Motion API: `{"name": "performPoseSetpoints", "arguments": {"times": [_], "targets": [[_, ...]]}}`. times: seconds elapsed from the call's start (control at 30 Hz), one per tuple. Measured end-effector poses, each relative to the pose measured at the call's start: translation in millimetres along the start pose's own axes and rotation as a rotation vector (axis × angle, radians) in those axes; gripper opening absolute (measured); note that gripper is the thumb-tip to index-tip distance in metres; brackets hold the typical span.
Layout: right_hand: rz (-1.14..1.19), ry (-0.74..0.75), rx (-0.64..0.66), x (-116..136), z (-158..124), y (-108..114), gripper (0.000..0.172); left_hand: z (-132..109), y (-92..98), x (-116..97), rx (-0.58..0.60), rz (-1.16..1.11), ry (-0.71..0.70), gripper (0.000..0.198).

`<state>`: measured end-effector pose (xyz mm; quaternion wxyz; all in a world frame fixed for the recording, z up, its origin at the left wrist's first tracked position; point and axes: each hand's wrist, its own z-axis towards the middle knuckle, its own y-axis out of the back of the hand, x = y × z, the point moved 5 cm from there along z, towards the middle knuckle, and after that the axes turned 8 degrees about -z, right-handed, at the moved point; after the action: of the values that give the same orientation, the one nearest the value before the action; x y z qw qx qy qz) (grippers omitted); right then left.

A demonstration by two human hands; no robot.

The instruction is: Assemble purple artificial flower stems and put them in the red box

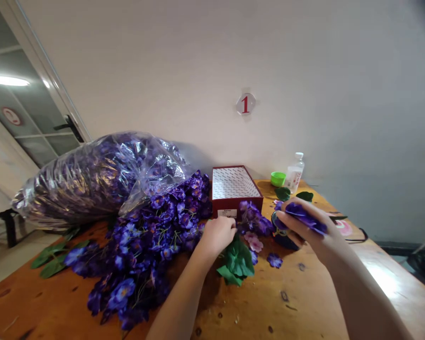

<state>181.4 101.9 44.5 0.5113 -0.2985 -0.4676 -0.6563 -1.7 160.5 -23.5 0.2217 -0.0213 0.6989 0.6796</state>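
My left hand (219, 233) is closed in front of the red box, beside green artificial leaves (239, 259); what its fingers hold is hidden. Purple artificial petals (308, 217) show in my right hand (315, 231), whose fingers are curled around them. Just under that hand is a dark blue round object (285, 240), partly covered. Between the two hands lie a purple flower cluster (253, 219), a pink blossom (254, 242) and a loose purple blossom (275, 260). A large heap of purple artificial flowers (152, 241) spreads to the left of my left hand.
A clear plastic bag (102, 174) full of purple flowers fills the back left of the wooden table (255, 307). The open red box (237, 205) stands near the wall. Behind my right hand are a green bowl (278, 179) and a bottle (294, 174).
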Motion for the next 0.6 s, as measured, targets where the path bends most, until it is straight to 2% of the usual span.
{"name": "performPoseSetpoints", "arguments": {"times": [0.1,0.17,0.23,0.3,0.4,0.43,0.5,0.6], "targets": [[-0.248,0.072,0.035,-7.9,6.5,5.0,0.023,-13.0,30.9,-1.3,-0.196,-0.226,-0.114,0.022],[-0.394,0.119,-0.004,-13.7,12.7,8.5,0.022,-23.0,51.8,0.1,-0.358,-0.484,-0.205,0.023],[-0.470,0.125,0.040,-21.4,18.2,3.6,0.020,-31.1,65.6,4.0,-0.479,-0.729,-0.243,0.024],[-0.461,0.118,0.208,-29.6,20.0,-13.0,0.015,-36.1,71.1,7.8,-0.556,-0.927,-0.223,0.024],[-0.351,0.140,0.500,-36.7,12.9,-50.0,0.007,-40.8,71.1,7.9,-0.612,-1.157,-0.191,0.024],[-0.304,0.173,0.548,-36.3,9.8,-61.5,0.007,-42.2,70.7,6.4,-0.625,-1.214,-0.189,0.024],[-0.208,0.247,0.527,-32.6,6.5,-78.6,0.012,-44.4,70.2,2.6,-0.645,-1.291,-0.188,0.023],[-0.070,0.284,0.361,-26.8,7.1,-89.1,0.010,-44.4,69.5,-1.3,-0.660,-1.334,-0.168,0.022]]}}
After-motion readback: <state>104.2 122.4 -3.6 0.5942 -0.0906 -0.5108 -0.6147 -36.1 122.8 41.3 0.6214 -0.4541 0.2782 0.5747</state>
